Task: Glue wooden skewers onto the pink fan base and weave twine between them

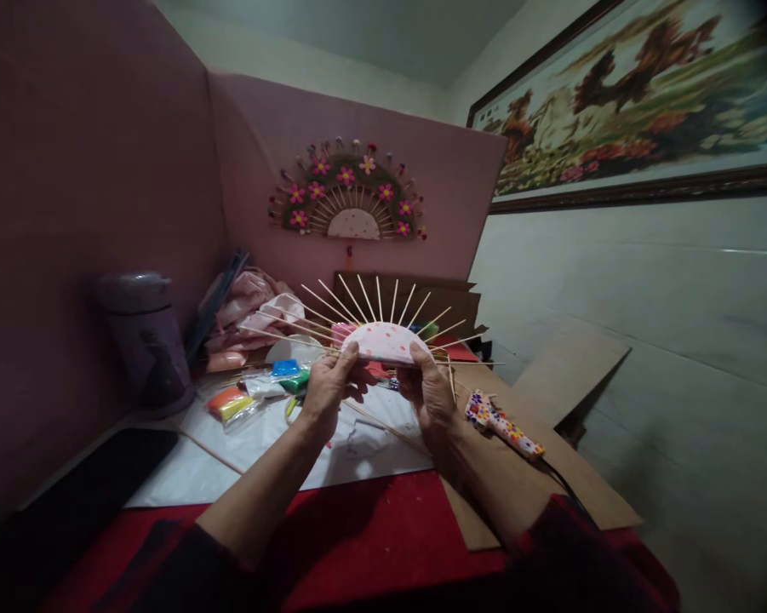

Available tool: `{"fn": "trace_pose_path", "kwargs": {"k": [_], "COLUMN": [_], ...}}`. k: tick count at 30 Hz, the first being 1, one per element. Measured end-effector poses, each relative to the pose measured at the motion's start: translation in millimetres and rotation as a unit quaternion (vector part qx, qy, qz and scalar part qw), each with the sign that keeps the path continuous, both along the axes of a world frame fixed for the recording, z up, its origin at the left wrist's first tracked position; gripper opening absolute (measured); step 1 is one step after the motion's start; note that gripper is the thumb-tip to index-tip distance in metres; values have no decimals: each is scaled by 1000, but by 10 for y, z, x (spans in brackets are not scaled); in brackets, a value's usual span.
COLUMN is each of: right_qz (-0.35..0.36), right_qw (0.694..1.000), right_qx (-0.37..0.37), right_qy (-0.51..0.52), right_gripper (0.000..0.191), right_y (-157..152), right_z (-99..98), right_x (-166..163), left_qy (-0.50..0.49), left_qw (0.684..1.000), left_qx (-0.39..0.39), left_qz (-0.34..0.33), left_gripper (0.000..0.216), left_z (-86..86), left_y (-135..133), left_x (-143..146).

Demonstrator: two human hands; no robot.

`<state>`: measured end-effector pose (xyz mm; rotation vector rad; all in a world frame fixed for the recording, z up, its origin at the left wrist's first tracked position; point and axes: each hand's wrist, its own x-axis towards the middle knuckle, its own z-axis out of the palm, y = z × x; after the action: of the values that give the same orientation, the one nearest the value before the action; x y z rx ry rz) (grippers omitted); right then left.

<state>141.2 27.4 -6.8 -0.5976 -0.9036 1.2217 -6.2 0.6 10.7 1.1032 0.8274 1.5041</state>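
Observation:
Between my two hands is a half-round fan base point(388, 340), pale pink with small reddish spots. Thin wooden sticks point(378, 298) fan out from its curved edge to both sides and upward. My left hand point(333, 383) pinches the lower left corner, thumb on the front face. On the lower right corner, my right hand point(426, 387) grips in the same way. The fingers behind the base are partly hidden. It is held up above the table, flat edge toward me. A finished fan point(346, 191) with pink flowers hangs on the pink board behind.
A flower-patterned glue gun point(503, 426) lies on brown cardboard point(587, 485) at the right. Bags of coloured clay point(230, 404) and a white sheet point(210, 477) cover the left of the red table point(357, 545). A purple bottle point(146, 349) stands far left, near a dark slab point(111, 468).

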Motion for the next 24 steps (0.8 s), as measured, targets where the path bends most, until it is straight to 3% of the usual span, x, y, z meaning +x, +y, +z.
{"fn": "trace_pose_path", "kwargs": {"k": [4, 8, 13, 18, 24], "right_qz": [-17, -38, -56, -51, -51], "right_qw": [1000, 998, 997, 998, 998], "right_qx": [21, 36, 28, 22, 12], "right_qy": [7, 21, 34, 27, 26], "right_gripper": [26, 26, 32, 32, 32], "right_y": [-9, 5, 35, 31, 14], "right_z": [12, 10, 13, 17, 33], "right_x": [-1, -8, -3, 8, 0], "left_qy": [45, 112, 191, 148, 131], "left_qw": [998, 993, 978, 985, 989], "left_qx": [-5, -3, -22, -17, -26], "left_qz": [-33, -20, -75, -90, -61], "left_gripper": [53, 31, 17, 16, 17], "left_z": [-10, -56, -181, -271, -292], "left_y": [0, 21, 42, 79, 98], "left_x": [12, 49, 98, 134, 161]}}
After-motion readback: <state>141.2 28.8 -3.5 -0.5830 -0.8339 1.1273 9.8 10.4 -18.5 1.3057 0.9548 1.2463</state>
